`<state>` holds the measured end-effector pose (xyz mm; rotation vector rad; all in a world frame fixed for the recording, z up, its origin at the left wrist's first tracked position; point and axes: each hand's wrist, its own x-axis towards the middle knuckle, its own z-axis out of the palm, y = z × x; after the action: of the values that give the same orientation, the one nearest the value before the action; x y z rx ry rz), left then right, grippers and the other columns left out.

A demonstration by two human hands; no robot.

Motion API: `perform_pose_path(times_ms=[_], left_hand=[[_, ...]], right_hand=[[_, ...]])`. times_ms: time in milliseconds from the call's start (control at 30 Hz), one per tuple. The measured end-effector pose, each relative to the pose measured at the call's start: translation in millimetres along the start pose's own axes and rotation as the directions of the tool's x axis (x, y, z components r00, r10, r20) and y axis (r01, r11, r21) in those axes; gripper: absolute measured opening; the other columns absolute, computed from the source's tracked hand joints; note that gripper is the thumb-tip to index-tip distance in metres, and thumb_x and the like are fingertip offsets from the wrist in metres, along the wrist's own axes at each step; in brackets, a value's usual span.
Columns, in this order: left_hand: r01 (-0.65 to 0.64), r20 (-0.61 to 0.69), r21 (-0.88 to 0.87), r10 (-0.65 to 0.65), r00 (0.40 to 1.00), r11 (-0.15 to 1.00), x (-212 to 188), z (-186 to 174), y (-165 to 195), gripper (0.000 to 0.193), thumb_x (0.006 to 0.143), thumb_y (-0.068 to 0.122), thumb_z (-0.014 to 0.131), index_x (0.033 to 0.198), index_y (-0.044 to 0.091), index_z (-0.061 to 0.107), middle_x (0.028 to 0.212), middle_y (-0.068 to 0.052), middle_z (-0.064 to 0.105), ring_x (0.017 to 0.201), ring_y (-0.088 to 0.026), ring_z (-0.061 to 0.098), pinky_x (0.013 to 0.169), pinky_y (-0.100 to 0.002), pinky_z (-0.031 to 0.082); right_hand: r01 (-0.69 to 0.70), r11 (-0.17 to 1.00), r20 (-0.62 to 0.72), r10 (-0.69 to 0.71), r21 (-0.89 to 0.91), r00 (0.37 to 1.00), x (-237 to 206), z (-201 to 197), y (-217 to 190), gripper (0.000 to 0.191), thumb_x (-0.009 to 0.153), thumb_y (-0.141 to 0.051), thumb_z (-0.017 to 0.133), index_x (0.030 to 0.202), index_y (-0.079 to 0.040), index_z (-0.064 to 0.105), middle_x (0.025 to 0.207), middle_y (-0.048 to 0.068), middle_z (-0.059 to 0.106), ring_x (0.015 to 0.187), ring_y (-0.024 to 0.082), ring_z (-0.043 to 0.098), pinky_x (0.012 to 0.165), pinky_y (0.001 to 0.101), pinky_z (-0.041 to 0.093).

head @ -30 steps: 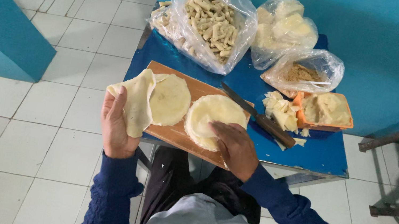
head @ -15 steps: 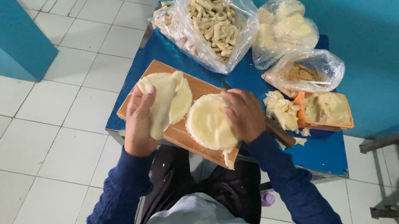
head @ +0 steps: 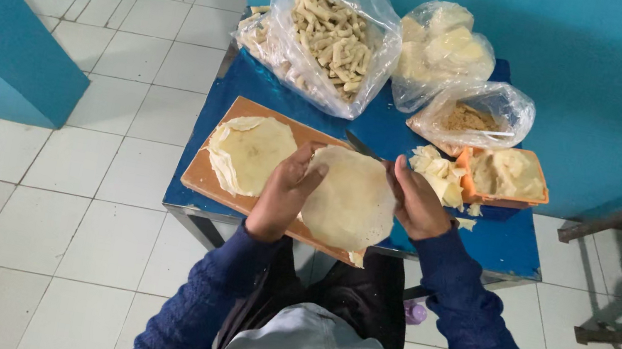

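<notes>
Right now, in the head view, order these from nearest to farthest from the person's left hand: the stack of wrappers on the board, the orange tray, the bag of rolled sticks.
1. Stack of wrappers: just left of the left hand.
2. Bag of rolled sticks: at the table's back, above the hand.
3. Orange tray: far right, beyond the right hand.

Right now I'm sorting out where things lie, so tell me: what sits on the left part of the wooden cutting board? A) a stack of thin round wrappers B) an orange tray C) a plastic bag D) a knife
A: a stack of thin round wrappers lies on the left part of the wooden cutting board, beside the left hand.
</notes>
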<state>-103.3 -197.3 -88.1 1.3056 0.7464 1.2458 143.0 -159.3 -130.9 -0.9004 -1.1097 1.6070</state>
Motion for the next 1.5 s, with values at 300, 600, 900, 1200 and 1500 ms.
perform_pose_path(times_ms=[300, 600, 900, 1200, 1500], left_hand=[[-0.123, -0.118, 0.714, 0.292, 0.949, 0.689, 11.0, -14.2, -26.7, 0.043, 0.088, -0.003, 0.062, 0.129, 0.011, 0.061, 0.11, -0.014, 0.076, 0.101, -0.036, 0.072, 0.082, -0.042, 0.057], [0.038, -0.288, 0.797, 0.324, 0.901, 0.603, 0.6, -17.6, -20.7, 0.046, 0.089, 0.009, 0.071, 0.133, 0.014, 0.058, 0.118, -0.013, 0.069, 0.1, -0.036, 0.07, 0.075, -0.045, 0.056], [0.355, -0.443, 0.893, 0.394, 0.805, 0.277, -17.1, -123.4, -9.7, 0.033, 0.096, 0.027, 0.078, 0.111, 0.002, 0.062, 0.113, -0.02, 0.053, 0.109, -0.041, 0.05, 0.095, -0.05, 0.043], [0.316, -0.423, 0.894, 0.37, 0.827, 0.317, -9.5, -118.0, -1.9, 0.03, 0.088, 0.017, 0.073, 0.105, 0.0, 0.055, 0.113, -0.022, 0.054, 0.113, -0.044, 0.054, 0.09, -0.052, 0.046], [0.121, -0.5, 0.645, 0.297, 0.814, 0.755, -10.0, -111.3, 1.5, 0.015, 0.106, 0.01, 0.063, 0.114, 0.003, 0.053, 0.088, -0.015, 0.068, 0.075, -0.025, 0.066, 0.068, -0.038, 0.053]], right_hand=[[0.388, 0.326, 0.131, -0.597, -0.862, 0.791, 3.9, 30.5, 6.7, 0.018, 0.097, -0.02, 0.072, 0.108, -0.006, 0.07, 0.088, 0.013, 0.069, 0.075, 0.025, 0.067, 0.064, 0.0337, 0.051], [0.194, 0.296, 0.007, -0.533, -0.935, 0.846, 2.2, 43.1, 6.4, 0.033, 0.09, -0.021, 0.072, 0.121, -0.009, 0.07, 0.105, 0.015, 0.067, 0.096, 0.032, 0.065, 0.084, 0.0419, 0.053], [0.426, -0.319, 0.532, -0.514, -0.847, 0.673, 1.0, 78.0, 8.4, 0.046, 0.094, -0.043, 0.063, 0.127, -0.011, 0.067, 0.134, 0.013, 0.062, 0.127, 0.034, 0.054, 0.102, 0.049, 0.041], [0.606, 0.227, 0.516, -0.352, -0.763, 0.781, 49.6, 137.9, 25.3, 0.02, 0.097, -0.014, 0.064, 0.115, -0.009, 0.071, 0.113, 0.009, 0.069, 0.109, 0.029, 0.066, 0.094, 0.0397, 0.053], [0.617, 0.419, 0.452, -0.432, -0.666, 0.781, 64.1, 179.0, 25.8, 0.021, 0.093, -0.012, 0.069, 0.113, -0.004, 0.07, 0.107, 0.015, 0.071, 0.101, 0.034, 0.069, 0.087, 0.0403, 0.055]])
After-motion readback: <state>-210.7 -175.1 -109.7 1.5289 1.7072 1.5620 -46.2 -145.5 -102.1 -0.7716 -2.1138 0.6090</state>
